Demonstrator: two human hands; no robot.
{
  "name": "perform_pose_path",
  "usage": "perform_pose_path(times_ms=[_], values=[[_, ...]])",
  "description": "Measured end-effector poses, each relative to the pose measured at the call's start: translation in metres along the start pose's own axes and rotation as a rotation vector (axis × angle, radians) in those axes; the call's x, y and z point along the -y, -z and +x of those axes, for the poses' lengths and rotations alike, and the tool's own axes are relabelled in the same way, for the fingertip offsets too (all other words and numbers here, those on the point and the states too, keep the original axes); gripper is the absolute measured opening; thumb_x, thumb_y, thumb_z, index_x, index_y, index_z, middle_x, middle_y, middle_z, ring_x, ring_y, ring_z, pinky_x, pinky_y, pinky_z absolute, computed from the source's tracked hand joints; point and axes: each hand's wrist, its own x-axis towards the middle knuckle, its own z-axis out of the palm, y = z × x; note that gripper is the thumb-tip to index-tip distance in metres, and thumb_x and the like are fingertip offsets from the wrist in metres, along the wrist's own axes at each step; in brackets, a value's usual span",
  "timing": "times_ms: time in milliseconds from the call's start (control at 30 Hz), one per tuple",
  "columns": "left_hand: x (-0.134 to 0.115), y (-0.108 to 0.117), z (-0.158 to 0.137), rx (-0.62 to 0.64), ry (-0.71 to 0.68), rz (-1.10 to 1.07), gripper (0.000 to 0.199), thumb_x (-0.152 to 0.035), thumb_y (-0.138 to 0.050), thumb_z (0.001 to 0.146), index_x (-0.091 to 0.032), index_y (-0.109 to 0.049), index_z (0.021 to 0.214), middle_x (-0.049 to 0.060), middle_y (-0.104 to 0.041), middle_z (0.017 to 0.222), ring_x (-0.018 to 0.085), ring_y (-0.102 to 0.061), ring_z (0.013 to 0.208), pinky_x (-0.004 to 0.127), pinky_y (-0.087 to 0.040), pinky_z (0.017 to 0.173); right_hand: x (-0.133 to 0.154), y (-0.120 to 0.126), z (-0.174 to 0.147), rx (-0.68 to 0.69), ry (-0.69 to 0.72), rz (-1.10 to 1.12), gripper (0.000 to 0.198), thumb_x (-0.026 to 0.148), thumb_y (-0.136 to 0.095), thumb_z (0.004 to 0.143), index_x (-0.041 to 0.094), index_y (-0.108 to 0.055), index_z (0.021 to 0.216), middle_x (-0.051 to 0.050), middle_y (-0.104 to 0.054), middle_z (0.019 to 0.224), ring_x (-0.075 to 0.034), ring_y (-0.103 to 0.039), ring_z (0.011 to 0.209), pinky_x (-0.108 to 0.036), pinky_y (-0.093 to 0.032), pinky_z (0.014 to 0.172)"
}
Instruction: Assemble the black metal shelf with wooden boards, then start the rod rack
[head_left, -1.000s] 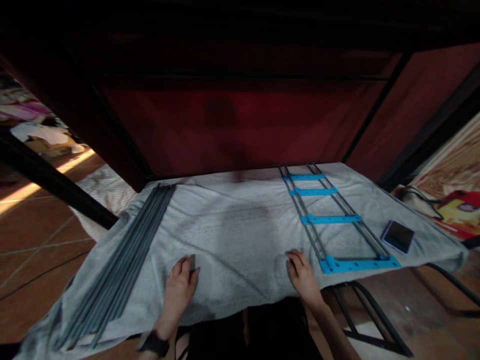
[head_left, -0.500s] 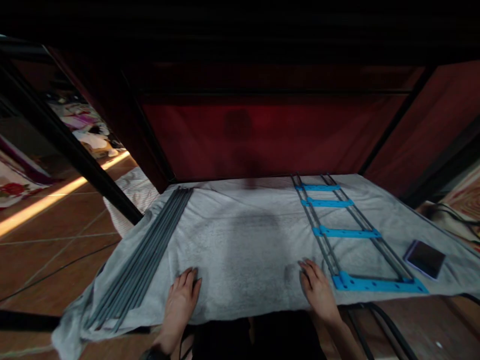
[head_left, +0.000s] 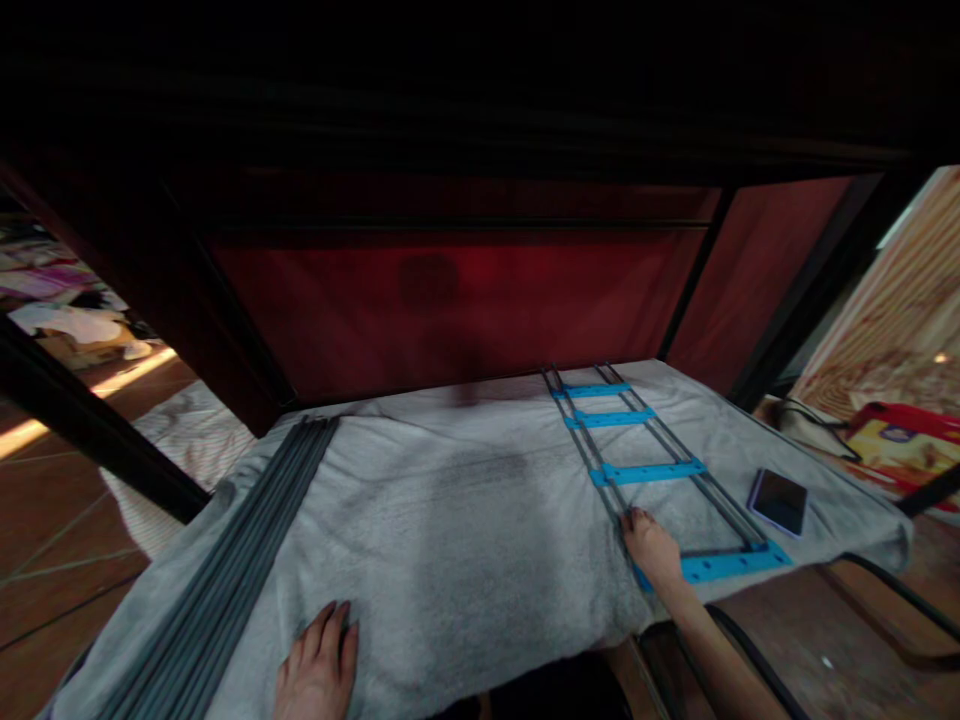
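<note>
My left hand (head_left: 318,664) lies on the grey cloth (head_left: 390,540) near its front edge, fingers stretched out and holding nothing. A bundle of several grey rods (head_left: 232,565) lies to its left. On the right side lies a ladder-like rack frame (head_left: 652,472), made of grey rods joined by several bright blue crossbars. My right hand (head_left: 654,550) is at the frame's near left corner, its fingers curled on the left rods just behind the nearest blue crossbar (head_left: 739,566). That hand covers part of the corner.
A phone (head_left: 780,501) lies on the cloth right of the frame. A dark red panel (head_left: 465,310) stands behind the cloth, with dark posts at both sides. A red and yellow package (head_left: 907,445) is at the far right, and black curved tubing (head_left: 750,650) below the front edge.
My right hand has moved from the bare cloth rightward onto the frame's left rods. The view has turned right, and my left hand stays on the cloth.
</note>
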Motion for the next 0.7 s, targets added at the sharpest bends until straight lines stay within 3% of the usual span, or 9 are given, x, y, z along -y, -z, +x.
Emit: perform_pose_path(times_ms=[100,300,467,700], values=[[0.002,-0.001,0.0,-0.007,-0.009,-0.001,0.046,-0.04,-0.034,0.094,-0.017,-0.065,0.118,0.012,-0.065,0.128,0.027,-0.062,0.11,0.039,-0.05,0.085,-0.002,0.015,0.01,-0.02,-0.008,-0.065,0.034,0.029,-0.034,0.098,0.01,-0.062,0.097,-0.019,-0.071,0.08,-0.029,-0.072,0.072,-0.038,-0.052,0.066],[0.002,-0.002,-0.002,0.002,0.013,-0.027,0.041,-0.036,-0.039,0.091,-0.021,-0.067,0.118,0.011,-0.066,0.127,0.027,-0.062,0.112,0.041,-0.05,0.087,0.013,0.075,0.016,-0.146,0.038,-0.101,0.034,0.035,-0.035,0.099,0.013,-0.061,0.095,-0.016,-0.07,0.075,-0.028,-0.07,0.066,-0.035,-0.047,0.06],[0.002,-0.004,-0.005,-0.011,0.04,-0.059,0.043,-0.037,-0.038,0.093,-0.019,-0.066,0.12,0.011,-0.066,0.127,0.027,-0.061,0.114,0.041,-0.049,0.089,0.078,0.098,-0.016,-0.138,0.1,-0.061,0.034,0.044,-0.036,0.099,0.021,-0.061,0.097,-0.011,-0.071,0.075,-0.026,-0.069,0.061,-0.031,-0.042,0.053],[0.002,-0.001,-0.008,-0.028,0.019,-0.115,0.037,-0.032,-0.042,0.093,-0.022,-0.067,0.118,0.01,-0.067,0.125,0.026,-0.062,0.111,0.04,-0.05,0.089,0.189,0.08,-0.065,-0.038,0.228,0.06,0.034,0.032,-0.03,0.101,0.021,-0.062,0.098,-0.013,-0.074,0.083,-0.026,-0.071,0.064,-0.032,-0.044,0.053]])
